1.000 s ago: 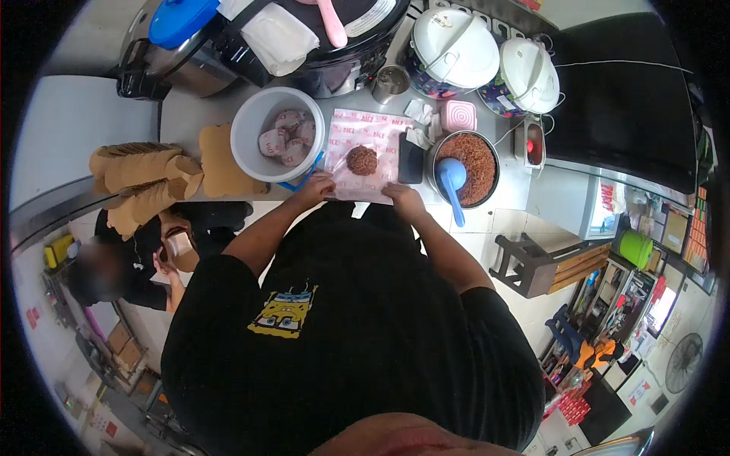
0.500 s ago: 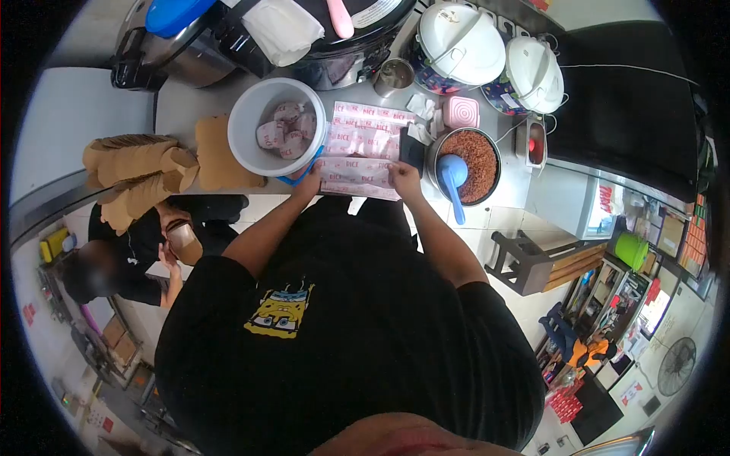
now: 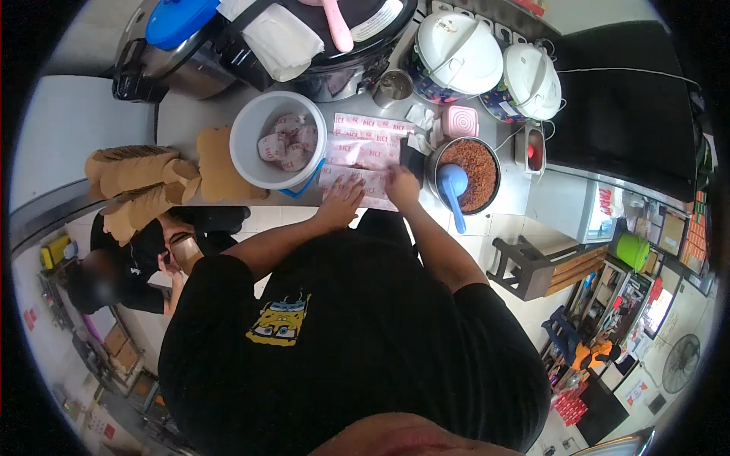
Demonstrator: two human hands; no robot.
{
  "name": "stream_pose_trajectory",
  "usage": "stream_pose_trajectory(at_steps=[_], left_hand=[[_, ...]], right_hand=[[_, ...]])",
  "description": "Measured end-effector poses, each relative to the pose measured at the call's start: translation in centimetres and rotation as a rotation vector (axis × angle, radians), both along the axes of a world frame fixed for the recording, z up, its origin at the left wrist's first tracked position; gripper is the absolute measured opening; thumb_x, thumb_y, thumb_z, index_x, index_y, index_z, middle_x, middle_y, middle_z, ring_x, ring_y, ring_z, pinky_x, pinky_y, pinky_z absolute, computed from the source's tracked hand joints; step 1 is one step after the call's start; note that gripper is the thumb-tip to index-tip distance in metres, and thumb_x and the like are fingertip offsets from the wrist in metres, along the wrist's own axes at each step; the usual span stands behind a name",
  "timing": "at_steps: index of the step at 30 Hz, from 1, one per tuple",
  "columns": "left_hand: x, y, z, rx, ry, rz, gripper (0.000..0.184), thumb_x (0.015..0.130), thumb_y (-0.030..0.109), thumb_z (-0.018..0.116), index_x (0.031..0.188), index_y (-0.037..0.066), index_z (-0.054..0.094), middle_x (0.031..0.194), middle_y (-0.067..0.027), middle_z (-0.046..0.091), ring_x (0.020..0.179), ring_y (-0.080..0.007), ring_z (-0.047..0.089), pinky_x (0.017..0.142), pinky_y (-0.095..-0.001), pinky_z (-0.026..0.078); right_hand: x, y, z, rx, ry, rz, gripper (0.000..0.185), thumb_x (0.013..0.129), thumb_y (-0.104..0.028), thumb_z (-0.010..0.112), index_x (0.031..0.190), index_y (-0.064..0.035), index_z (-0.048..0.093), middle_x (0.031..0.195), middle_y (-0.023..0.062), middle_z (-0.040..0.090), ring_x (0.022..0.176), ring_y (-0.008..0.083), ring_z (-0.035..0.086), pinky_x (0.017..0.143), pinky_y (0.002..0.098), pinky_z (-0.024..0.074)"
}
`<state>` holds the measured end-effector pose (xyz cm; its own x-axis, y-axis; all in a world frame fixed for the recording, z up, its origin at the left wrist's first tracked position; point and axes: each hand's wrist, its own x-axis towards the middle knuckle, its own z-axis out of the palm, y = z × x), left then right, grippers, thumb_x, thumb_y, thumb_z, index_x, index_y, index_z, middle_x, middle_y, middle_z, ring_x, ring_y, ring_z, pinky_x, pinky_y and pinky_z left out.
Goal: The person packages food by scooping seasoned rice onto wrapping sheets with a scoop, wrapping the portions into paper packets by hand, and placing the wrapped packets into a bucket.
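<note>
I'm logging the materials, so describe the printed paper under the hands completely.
The printed paper looks thin and glossy, whitish pink with red lettering. It lies on the grey counter, between the white bucket and a dark slab, its near part folded over. The left hand spreads on the fold; the right hand touches its right side.

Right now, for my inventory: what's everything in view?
Sheet: one, pinkish, centre
Bucket: one, white, left
Packets: several, pinkish, in bucket
Pot: one, silvery, right
Grains: uncounted, brown, in pot
Scoop: one, blue, in pot
Cartons: several, brown, far left
Lidded pots: two, white-topped, back right
Cooker: one, black, back
Cup: one, silver, back
Slab: one, black, beside sheet
Shelf clutter: uncountable, mixed, right
Co-worker: one, black clothing, lower left
Left hand: one, bare, on sheet
Right hand: one, bare, at sheet
</note>
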<state>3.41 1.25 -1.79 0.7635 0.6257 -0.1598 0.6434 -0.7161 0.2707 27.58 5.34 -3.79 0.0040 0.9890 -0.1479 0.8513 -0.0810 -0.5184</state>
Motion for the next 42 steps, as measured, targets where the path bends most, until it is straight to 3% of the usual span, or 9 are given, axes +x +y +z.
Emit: stream_pose_trajectory(at_steps=[6, 12, 15, 22, 24, 28, 34, 40, 42], left_hand=[[-0.2, -0.4, 0.3, 0.064, 0.030, -0.009, 0.081, 0.084, 0.047, 0.072, 0.148, 0.003, 0.048, 0.163, -0.0176, 0.032, 0.153, -0.0377, 0.022, 0.118, -0.0694, 0.019], [-0.3, -0.1, 0.5, 0.064, 0.013, -0.007, 0.079, 0.085, 0.047, 0.070, 0.148, 0.004, 0.049, 0.164, -0.0145, 0.032, 0.153, -0.0346, 0.023, 0.116, -0.0705, 0.021], [-0.3, 0.2, 0.5, 0.042, 0.007, -0.004, 0.078, 0.085, 0.046, 0.070, 0.148, 0.005, 0.050, 0.163, -0.0142, 0.033, 0.153, -0.0340, 0.024, 0.116, -0.0702, 0.021], [-0.2, 0.0, 0.8, 0.022, 0.016, 0.000, 0.076, 0.086, 0.047, 0.070, 0.147, 0.005, 0.051, 0.163, -0.0143, 0.032, 0.153, -0.0337, 0.024, 0.115, -0.0700, 0.022], [-0.2, 0.2, 0.7, 0.023, 0.026, -0.001, 0.076, 0.088, 0.048, 0.068, 0.147, 0.004, 0.050, 0.163, -0.0156, 0.032, 0.152, -0.0342, 0.025, 0.114, -0.0713, 0.022], [-0.1, 0.0, 0.7, 0.028, 0.021, -0.005, 0.075, 0.089, 0.049, 0.066, 0.147, 0.004, 0.050, 0.162, -0.0167, 0.033, 0.150, -0.0353, 0.029, 0.111, -0.0715, 0.026], [0.3, 0.8, 0.8, -0.142, 0.008, 0.003, 0.059, 0.084, 0.032, 0.070, 0.133, 0.001, 0.058, 0.145, -0.0209, 0.048, 0.141, -0.0356, 0.040, 0.113, -0.0543, 0.035], [0.4, 3.2, 6.0, 0.174, -0.380, 0.097, 0.045, 0.082, 0.017, 0.066, 0.122, -0.004, 0.059, 0.135, -0.0227, 0.051, 0.126, -0.0409, 0.050, 0.108, -0.0548, 0.041], [-0.1, 2.8, 2.4, 0.029, -0.354, 0.121, 0.045, 0.081, 0.013, 0.065, 0.122, -0.004, 0.058, 0.134, -0.0227, 0.051, 0.125, -0.0416, 0.050, 0.107, -0.0537, 0.042]], right_hand=[[-3.8, 7.0, 1.0, 0.095, -0.312, 0.252, 0.049, 0.086, -0.026, 0.071, 0.130, -0.0082, 0.062, 0.135, 0.0109, 0.060, 0.127, 0.0325, 0.054, 0.097, 0.0457, 0.0510], [-3.6, 11.8, 1.4, -0.394, -0.303, 0.442, 0.069, 0.082, -0.038, 0.078, 0.142, -0.0156, 0.052, 0.140, 0.0106, 0.057, 0.132, 0.0328, 0.049, 0.106, 0.0494, 0.0452], [-3.1, 11.3, 1.3, -0.199, -0.327, 0.422, 0.060, 0.082, -0.039, 0.079, 0.134, -0.0173, 0.060, 0.140, 0.0103, 0.057, 0.134, 0.0333, 0.046, 0.109, 0.0488, 0.0437], [-2.1, 12.1, -0.1, -0.156, -0.416, 0.558, 0.032, 0.086, -0.031, 0.073, 0.111, -0.0114, 0.071, 0.131, 0.0108, 0.062, 0.128, 0.0324, 0.051, 0.113, 0.0451, 0.0407], [-0.8, 12.2, -3.0, 0.150, -0.214, 0.744, 0.022, 0.087, -0.024, 0.069, 0.103, -0.0093, 0.071, 0.113, 0.0116, 0.067, 0.112, 0.0322, 0.061, 0.102, 0.0460, 0.0488], [-0.7, 9.5, 1.8, 0.134, 0.046, 0.777, 0.009, 0.083, -0.013, 0.065, 0.091, -0.0072, 0.066, 0.092, 0.0102, 0.066, 0.086, 0.0339, 0.066, 0.073, 0.0450, 0.0559], [-1.8, 2.3, 4.4, 0.247, -0.009, 0.787, 0.012, 0.080, -0.011, 0.064, 0.092, -0.0072, 0.068, 0.092, 0.0072, 0.064, 0.094, 0.0307, 0.065, 0.081, 0.0440, 0.0548], [-3.1, -2.2, 3.5, 0.299, -0.077, 0.650, 0.014, 0.078, -0.013, 0.064, 0.089, -0.0090, 0.070, 0.096, 0.0044, 0.066, 0.092, 0.0259, 0.061, 0.081, 0.0413, 0.0515], [-3.1, -3.0, 2.8, 0.289, -0.041, 0.596, 0.015, 0.078, -0.013, 0.067, 0.091, -0.0088, 0.070, 0.098, 0.0048, 0.067, 0.096, 0.0264, 0.062, 0.082, 0.0419, 0.0519]])
